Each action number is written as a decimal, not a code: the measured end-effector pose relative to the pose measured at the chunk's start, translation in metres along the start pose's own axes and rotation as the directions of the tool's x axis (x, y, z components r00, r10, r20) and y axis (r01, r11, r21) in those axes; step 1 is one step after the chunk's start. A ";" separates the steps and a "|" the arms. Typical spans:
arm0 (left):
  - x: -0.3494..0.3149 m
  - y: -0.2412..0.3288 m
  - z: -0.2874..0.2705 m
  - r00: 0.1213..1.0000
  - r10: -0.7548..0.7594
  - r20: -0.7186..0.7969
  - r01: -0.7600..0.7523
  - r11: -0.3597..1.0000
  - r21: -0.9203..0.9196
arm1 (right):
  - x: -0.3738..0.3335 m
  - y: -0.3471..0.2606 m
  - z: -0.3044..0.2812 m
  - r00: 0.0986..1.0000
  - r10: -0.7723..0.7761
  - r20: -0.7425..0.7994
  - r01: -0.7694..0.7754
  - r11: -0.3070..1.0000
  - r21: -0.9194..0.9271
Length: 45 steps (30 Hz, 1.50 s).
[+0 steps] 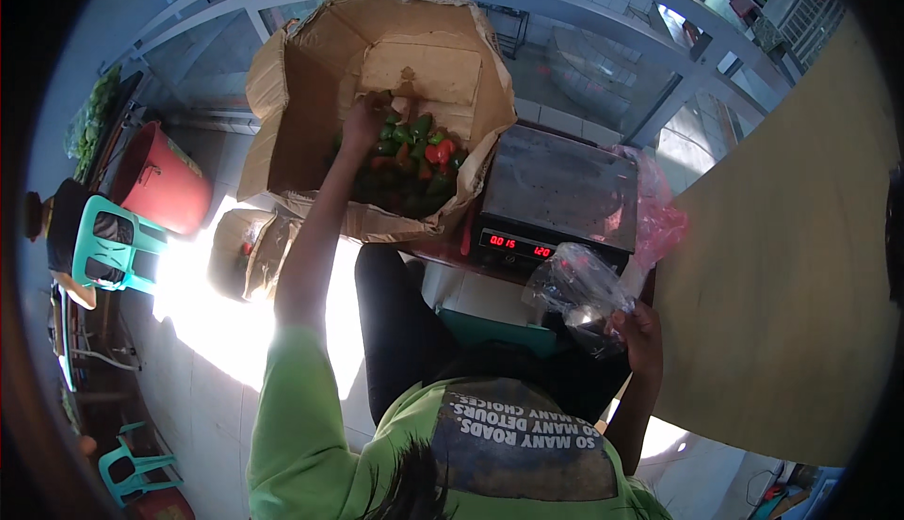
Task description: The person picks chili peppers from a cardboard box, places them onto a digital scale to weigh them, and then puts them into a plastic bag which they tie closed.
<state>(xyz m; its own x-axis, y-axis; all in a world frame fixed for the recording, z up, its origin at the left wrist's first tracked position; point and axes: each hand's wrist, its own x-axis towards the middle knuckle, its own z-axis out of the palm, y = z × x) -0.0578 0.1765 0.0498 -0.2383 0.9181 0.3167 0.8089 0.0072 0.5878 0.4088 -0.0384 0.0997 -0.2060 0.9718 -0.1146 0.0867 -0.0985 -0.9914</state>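
Note:
A large open cardboard box (pixel 297 111) holds many small peppers (pixel 419 158), mostly green with some red. My left hand (pixel 363 123) reaches into the box near its far side, and its fingers are closed around what looks like a dark green pepper (pixel 380 99), partly hidden. Lower right, my right hand (pixel 640 330) pinches the edge of a clear plastic bag (pixel 586 285). The bag hangs beside the front of a digital scale (pixel 560 181) with a lit red display. Whatever lies inside the bag is hard to make out.
Pink plastic bags (pixel 654 205) lie at the scale's right side. A wooden board (pixel 782 266) fills the right. On the left are a smaller cardboard box (pixel 240 247), a red bucket (pixel 169 181) and a turquoise stool (pixel 99 238). Metal-framed glass (pixel 603 59) stands behind the box.

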 end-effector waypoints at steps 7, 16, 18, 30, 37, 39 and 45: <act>0.039 -0.061 0.034 0.990 0.082 0.118 -0.140 0.726 0.673 | 0.007 -0.002 0.004 1.000 0.031 -0.008 -0.031 0.999 -0.020; 0.049 -0.058 0.065 0.951 -0.114 0.289 -0.088 0.793 0.602 | 0.008 0.007 -0.001 0.994 0.089 -0.061 -0.090 0.996 -0.011; 0.049 -0.065 0.062 0.953 -0.165 0.255 0.001 0.840 0.543 | 0.009 0.010 -0.002 0.995 0.083 -0.050 -0.083 0.997 -0.003; 0.029 -0.076 0.079 0.986 -0.106 0.129 0.059 0.944 0.324 | 0.009 0.007 0.003 0.990 0.092 -0.108 -0.095 0.995 -0.017; 0.043 -0.067 0.056 0.981 -0.127 -0.145 0.126 0.992 -0.016 | 0.013 0.005 0.009 0.990 0.059 -0.132 -0.057 0.998 0.020; 0.053 -0.043 0.055 0.962 0.077 0.261 0.068 0.860 -0.506 | 0.016 0.008 0.007 0.991 0.048 -0.123 -0.045 0.999 0.024; -0.006 0.028 0.108 0.881 0.031 0.472 -0.088 0.991 0.099 | 0.018 0.005 0.012 0.993 0.018 -0.114 -0.017 1.000 0.006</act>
<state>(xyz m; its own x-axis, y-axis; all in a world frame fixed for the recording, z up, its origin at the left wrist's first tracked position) 0.0243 0.2138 -0.0161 0.0688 0.9962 -0.0542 0.8759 -0.0344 0.4812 0.3934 -0.0241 0.0918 -0.0924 0.9879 -0.1242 0.0847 -0.1164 -0.9896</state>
